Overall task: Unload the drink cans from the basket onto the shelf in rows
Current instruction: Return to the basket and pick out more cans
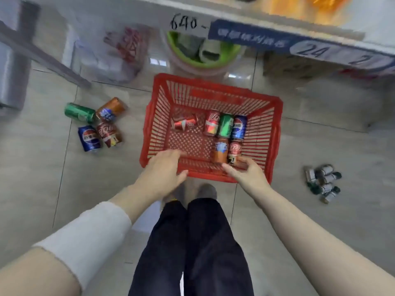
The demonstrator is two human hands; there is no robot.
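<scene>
The right hand (248, 175) reaches over the near rim of the red slatted plastic basket (275, 133), fingers spread and unclenched, its tips touching or just short of the red cola can (234, 151) lying nearest; I cannot tell whether contact is made. The left hand (164, 167) hangs loose and empty over the same rim, holding nothing. From here, a hasty one-handed grab could roll that can against the orange can (220, 151) beside it, or tip the light basket if the left hand does not steady it. Inside lie six cans: those two, a row of red, green and blue cans behind them, and one red can apart to the left. Four more cans (95, 124) lie on the tiled floor to the left; the shelf edge (299, 42) sits above, blurred.
</scene>
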